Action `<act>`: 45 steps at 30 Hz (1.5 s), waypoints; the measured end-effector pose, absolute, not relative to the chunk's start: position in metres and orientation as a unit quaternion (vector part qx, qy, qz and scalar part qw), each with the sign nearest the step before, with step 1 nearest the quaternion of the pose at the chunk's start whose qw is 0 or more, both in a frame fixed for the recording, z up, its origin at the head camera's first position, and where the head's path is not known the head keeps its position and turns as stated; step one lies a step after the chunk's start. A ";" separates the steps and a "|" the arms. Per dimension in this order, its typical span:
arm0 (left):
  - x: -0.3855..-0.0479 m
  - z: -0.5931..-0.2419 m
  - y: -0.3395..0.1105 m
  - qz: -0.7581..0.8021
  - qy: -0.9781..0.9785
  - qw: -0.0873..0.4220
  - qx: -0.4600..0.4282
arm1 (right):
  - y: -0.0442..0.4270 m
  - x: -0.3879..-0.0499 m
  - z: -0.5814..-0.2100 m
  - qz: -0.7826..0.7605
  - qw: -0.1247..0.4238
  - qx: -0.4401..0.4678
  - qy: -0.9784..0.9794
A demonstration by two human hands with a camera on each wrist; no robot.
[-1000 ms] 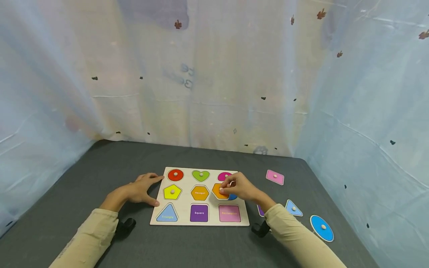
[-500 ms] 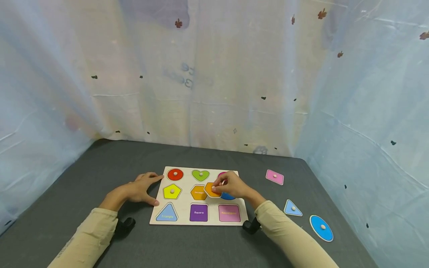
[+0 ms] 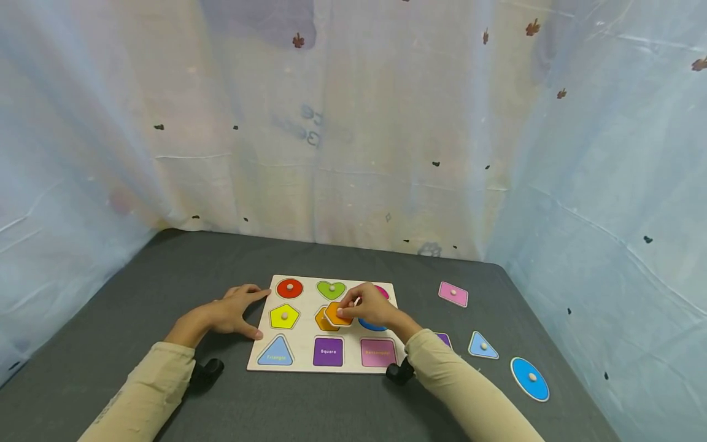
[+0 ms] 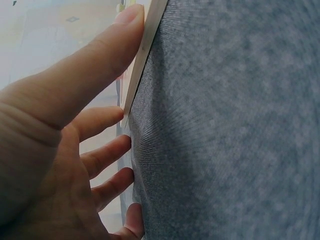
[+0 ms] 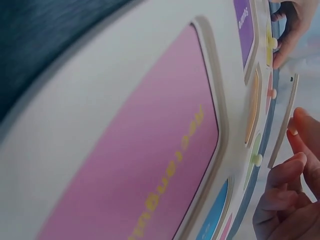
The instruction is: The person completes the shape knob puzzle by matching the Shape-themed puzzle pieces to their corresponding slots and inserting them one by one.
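My right hand (image 3: 369,307) pinches the small knob of an orange hexagon puzzle piece (image 3: 332,314). The piece is held above the board, partly over the orange hexagon recess (image 3: 321,320); in the right wrist view the piece (image 5: 284,122) appears edge-on, apart from the board. My left hand (image 3: 232,312) touches the left edge of the pale wooden puzzle board (image 3: 302,355) with thumb and index finger, its fingers spread. Red circle (image 3: 289,288), green heart (image 3: 331,290) and yellow pentagon (image 3: 284,317) pieces sit in the board. Triangle (image 3: 275,351), square (image 3: 328,352) and rectangle (image 3: 378,353) recesses show printed names.
Right of the board lie a pink rectangle piece (image 3: 453,294), a blue triangle piece (image 3: 483,345) and a blue oval piece (image 3: 530,379). A purple piece (image 3: 444,339) is partly hidden by the right sleeve. Patterned curtains (image 3: 353,135) surround the grey table (image 3: 309,405).
My right hand has carried the orange hexagon piece leftward, from over the blue recess to over the hexagon recess. My left hand has stayed at the board's edge.
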State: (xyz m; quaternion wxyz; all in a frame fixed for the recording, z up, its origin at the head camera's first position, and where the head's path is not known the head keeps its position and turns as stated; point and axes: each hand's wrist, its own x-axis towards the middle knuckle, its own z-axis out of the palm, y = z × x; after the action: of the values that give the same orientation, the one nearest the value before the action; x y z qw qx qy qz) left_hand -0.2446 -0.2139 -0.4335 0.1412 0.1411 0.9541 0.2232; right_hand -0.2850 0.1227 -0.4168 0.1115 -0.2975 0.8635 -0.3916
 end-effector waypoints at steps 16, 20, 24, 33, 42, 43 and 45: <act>-0.244 -0.430 -0.214 0.225 0.953 0.146 0.138 | 0.107 -0.289 -0.423 -0.385 0.125 -0.270 0.874; -0.244 -0.430 -0.214 0.224 0.953 0.146 0.139 | 0.104 -0.291 -0.426 -0.378 0.117 -0.271 0.878; -0.243 -0.430 -0.214 0.226 0.953 0.147 0.141 | 0.100 -0.291 -0.427 -0.375 0.118 -0.271 0.878; -0.244 -0.431 -0.213 0.219 0.954 0.147 0.140 | 0.098 -0.291 -0.426 -0.376 0.128 -0.264 0.879; -0.246 -0.434 -0.214 0.216 0.955 0.145 0.139 | 0.096 -0.294 -0.429 -0.375 0.143 -0.251 0.881; -0.246 -0.434 -0.214 0.217 0.955 0.146 0.139 | 0.095 -0.294 -0.429 -0.374 0.143 -0.251 0.881; -0.246 -0.434 -0.215 0.218 0.955 0.146 0.139 | 0.095 -0.294 -0.429 -0.373 0.144 -0.249 0.882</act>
State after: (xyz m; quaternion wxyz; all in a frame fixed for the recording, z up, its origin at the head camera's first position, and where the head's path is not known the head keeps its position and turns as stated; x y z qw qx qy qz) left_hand -0.2458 -0.2147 -0.4338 0.1460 0.1393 0.9549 0.2180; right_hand -0.2935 0.0947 -0.4290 0.1440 -0.2490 0.8822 -0.3728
